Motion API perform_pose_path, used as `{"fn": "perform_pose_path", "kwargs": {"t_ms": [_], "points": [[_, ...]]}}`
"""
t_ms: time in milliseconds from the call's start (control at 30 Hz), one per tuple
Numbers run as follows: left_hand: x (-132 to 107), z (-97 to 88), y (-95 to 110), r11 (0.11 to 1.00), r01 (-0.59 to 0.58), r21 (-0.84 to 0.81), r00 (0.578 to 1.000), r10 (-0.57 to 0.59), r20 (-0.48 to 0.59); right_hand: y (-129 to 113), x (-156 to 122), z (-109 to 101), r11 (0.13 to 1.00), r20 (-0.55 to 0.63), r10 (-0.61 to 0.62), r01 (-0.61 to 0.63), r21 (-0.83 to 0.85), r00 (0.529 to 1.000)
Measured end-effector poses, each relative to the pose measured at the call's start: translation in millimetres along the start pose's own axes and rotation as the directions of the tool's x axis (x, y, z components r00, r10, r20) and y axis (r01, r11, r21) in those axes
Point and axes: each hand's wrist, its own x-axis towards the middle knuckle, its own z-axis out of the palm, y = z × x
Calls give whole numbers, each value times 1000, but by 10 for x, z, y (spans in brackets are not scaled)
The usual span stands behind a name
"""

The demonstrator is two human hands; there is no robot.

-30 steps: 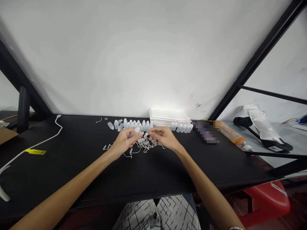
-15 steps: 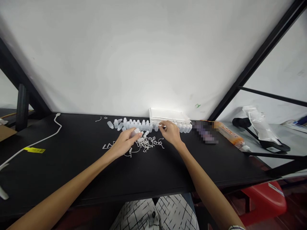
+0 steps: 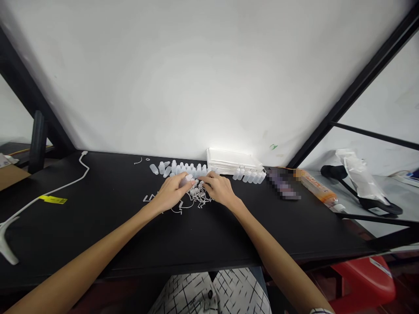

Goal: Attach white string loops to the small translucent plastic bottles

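My left hand is closed around a small translucent white plastic bottle, whose top sticks out past the thumb. Close by on the right, my right hand reaches over a tangled pile of thin white plastic strips. Its index finger and thumb are apart, with small white pieces near the tips; the other fingers are partly hidden. Behind the hands, several small white bottles stand packed in a row, and some lie on their sides at its left end.
A stack of white flat sheets or trays lies by the wall, with several bottles before it. Farther right are a blurred-out object and an orange-labelled package. A white cable with a yellow tag crosses the black table at left.
My right hand has moved left and toward me, from the bottles by the white stack to the pile of strips. My left hand keeps its hold on the bottle. The view shifted slightly.
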Motion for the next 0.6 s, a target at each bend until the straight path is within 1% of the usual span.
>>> {"fn": "perform_pose_path", "kwargs": {"t_ms": [67,133,200,267,300,333,400,433,467,500,533,600], "points": [[2,-2,0,1000,-2,16,1000,2,-2,-1,10,24,999,23,-31,31,-13,999],[4,2,-7,999,2,34,1000,-2,5,13,19,35,999,26,-38,37,21,999],[5,12,-15,998,-2,57,1000,1,11,34,28,20,995,3,-30,30,100,1000],[2,25,-21,997,-16,82,1000,15,18,58,31,-29,969,-49,-11,23,244,999],[-1,33,-22,995,-24,94,999,22,24,67,30,-64,937,-85,7,23,348,996],[-5,40,-23,994,-31,105,999,28,32,71,25,-104,883,-117,36,23,468,993],[-13,51,-20,991,-44,124,998,37,51,57,6,-181,718,-144,104,26,695,984],[-17,54,-17,990,-48,131,997,40,64,37,-7,-213,632,-138,126,28,775,982],[-21,57,-15,989,-52,136,996,42,77,11,-20,-237,560,-127,132,32,828,983],[-24,59,-14,989,-55,141,995,42,90,-20,-34,-252,510,-116,129,35,859,985],[-26,61,-14,988,-58,146,994,43,101,-53,-46,-259,480,-107,121,37,877,987],[-27,64,-18,985,-62,161,992,43,117,-110,-64,-251,449,-81,107,25,893,991]]}}
